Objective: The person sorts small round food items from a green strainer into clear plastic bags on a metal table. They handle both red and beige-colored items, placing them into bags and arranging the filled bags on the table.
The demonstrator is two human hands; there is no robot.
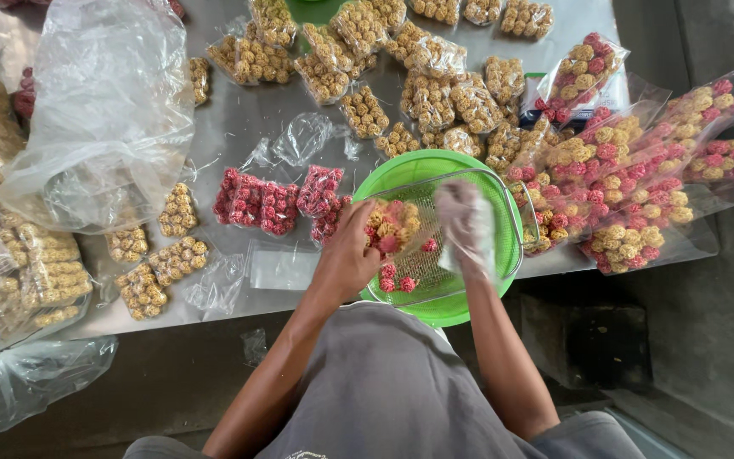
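While the left hand pinches a clear packet of red and yellow balls over the green basket at the table's near edge, the blurred right hand, inside a clear bag, grips its top.

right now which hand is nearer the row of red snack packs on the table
Left. The left hand is at the green basket's left edge, just right of the red snack packs. The right hand, blurred, is over the basket's middle, farther away.
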